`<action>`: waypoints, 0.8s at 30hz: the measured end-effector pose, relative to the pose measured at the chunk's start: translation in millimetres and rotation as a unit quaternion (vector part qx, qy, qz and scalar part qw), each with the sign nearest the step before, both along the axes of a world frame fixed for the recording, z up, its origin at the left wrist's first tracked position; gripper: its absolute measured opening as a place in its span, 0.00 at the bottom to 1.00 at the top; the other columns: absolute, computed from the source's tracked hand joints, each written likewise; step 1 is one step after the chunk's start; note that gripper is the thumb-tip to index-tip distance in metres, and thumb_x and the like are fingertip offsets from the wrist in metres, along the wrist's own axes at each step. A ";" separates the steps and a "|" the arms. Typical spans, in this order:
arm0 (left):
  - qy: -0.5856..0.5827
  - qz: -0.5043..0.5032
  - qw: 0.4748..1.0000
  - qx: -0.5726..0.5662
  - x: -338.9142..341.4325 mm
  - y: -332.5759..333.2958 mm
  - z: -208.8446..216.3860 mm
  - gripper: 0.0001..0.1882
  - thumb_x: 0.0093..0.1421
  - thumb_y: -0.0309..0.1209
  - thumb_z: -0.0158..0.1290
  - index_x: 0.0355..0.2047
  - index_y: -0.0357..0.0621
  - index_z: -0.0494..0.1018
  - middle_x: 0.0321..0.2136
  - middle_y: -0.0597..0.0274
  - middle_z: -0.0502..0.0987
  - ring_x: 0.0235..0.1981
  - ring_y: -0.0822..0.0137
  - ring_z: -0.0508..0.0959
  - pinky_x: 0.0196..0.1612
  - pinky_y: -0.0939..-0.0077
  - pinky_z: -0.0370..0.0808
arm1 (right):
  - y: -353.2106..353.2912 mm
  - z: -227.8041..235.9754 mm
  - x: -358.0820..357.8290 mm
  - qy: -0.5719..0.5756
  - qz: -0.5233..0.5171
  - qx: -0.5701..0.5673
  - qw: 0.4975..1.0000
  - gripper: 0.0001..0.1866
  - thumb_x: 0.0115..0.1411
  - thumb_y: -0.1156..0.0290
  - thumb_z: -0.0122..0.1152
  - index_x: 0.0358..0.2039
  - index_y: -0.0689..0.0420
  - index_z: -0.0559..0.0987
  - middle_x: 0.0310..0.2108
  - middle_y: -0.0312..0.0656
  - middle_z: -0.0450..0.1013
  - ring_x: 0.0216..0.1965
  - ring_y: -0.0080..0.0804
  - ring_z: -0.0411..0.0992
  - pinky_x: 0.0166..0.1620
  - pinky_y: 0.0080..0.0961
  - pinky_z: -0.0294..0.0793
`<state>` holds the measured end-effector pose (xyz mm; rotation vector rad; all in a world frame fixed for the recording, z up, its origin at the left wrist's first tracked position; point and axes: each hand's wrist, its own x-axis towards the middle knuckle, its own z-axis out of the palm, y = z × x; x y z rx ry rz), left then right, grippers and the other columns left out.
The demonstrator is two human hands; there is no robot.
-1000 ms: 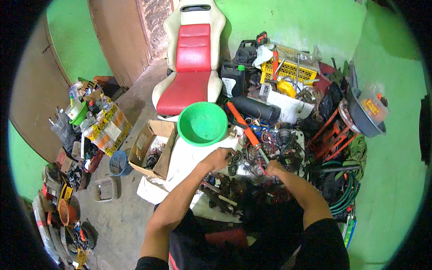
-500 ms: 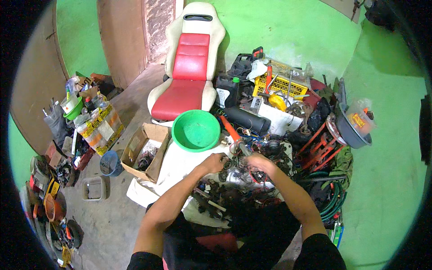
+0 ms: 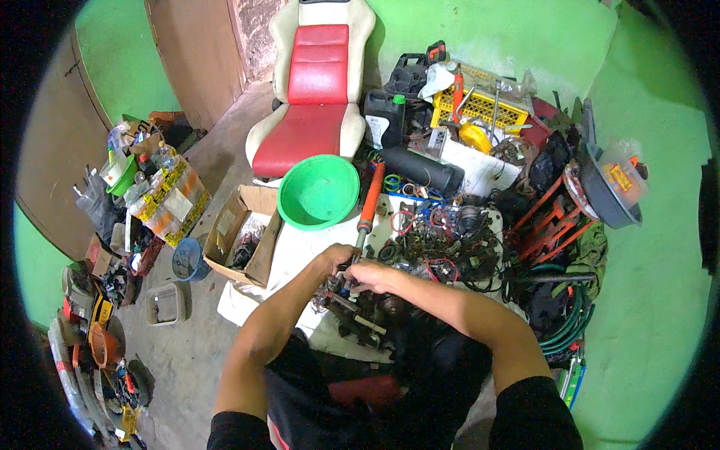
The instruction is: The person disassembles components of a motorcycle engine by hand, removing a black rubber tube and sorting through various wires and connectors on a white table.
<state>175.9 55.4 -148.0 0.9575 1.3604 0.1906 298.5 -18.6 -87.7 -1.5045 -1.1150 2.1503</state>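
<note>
An orange shock absorber [image 3: 370, 201] with a silver rod lies pointing away from me, its lower end between my two hands. My left hand [image 3: 337, 258] is closed by the rod from the left side. From the right, my right hand [image 3: 373, 275] has its fingers closed round the rod's near end. The fingertips partly hide what they grip. Under and beside my hands spreads a heap of dark wires and small parts [image 3: 442, 232] on a white sheet [image 3: 300, 262].
A green basin [image 3: 319, 193] stands just beyond my left hand, beside an open cardboard box [image 3: 244, 236]. Behind is a red and white car seat [image 3: 315, 97]. A black cylinder [image 3: 424, 171], a yellow crate [image 3: 487, 115] and a red stool frame [image 3: 547, 217] crowd the right.
Both hands have come nearer to me and left, bringing the shock absorber's rod end along. The shock absorber now points more straight ahead. My hands are closer together, and the view has shifted slightly.
</note>
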 end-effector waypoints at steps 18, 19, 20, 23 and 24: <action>0.229 -0.344 0.797 0.440 11.1 -62.7 56.0 0.22 0.53 0.33 0.56 0.40 0.25 0.66 0.21 0.50 0.71 0.24 0.58 0.76 0.23 0.61 0.73 | 107.9 -56.0 42.6 -0.025 -0.147 -0.004 0.989 0.26 0.66 0.48 0.38 0.48 0.58 0.67 0.40 0.47 0.72 0.38 0.41 0.75 0.45 0.43 0.73; 0.248 -0.398 0.721 0.510 13.3 -65.8 61.1 0.23 0.53 0.34 0.56 0.41 0.25 0.65 0.20 0.50 0.70 0.23 0.59 0.76 0.22 0.61 0.73 | 110.7 -50.4 38.7 0.032 -0.188 -0.009 0.982 0.25 0.65 0.47 0.39 0.48 0.56 0.66 0.37 0.45 0.72 0.36 0.39 0.75 0.44 0.43 0.75; 0.235 -0.396 0.704 0.541 12.5 -71.3 66.0 0.23 0.54 0.34 0.55 0.40 0.25 0.65 0.20 0.49 0.69 0.23 0.58 0.76 0.23 0.61 0.72 | 111.3 -45.2 35.9 0.082 -0.250 -0.013 0.965 0.21 0.64 0.52 0.47 0.46 0.56 0.65 0.33 0.44 0.72 0.32 0.37 0.75 0.38 0.39 0.78; 0.184 -0.423 0.773 0.436 23.8 -92.7 126.5 0.19 0.58 0.34 0.51 0.39 0.25 0.65 0.20 0.43 0.68 0.25 0.50 0.77 0.25 0.54 0.72 | 126.8 -49.4 50.0 0.166 -0.309 -0.088 0.932 0.19 0.58 0.65 0.59 0.43 0.59 0.65 0.28 0.45 0.71 0.26 0.34 0.73 0.27 0.31 0.78; 0.178 -0.401 0.762 0.476 17.1 -101.0 124.0 0.19 0.59 0.33 0.49 0.40 0.24 0.64 0.20 0.42 0.69 0.24 0.49 0.77 0.25 0.54 0.72 | 124.7 -48.2 43.5 0.141 -0.289 -0.070 0.944 0.17 0.57 0.66 0.59 0.42 0.59 0.65 0.26 0.44 0.71 0.24 0.33 0.73 0.26 0.31 0.77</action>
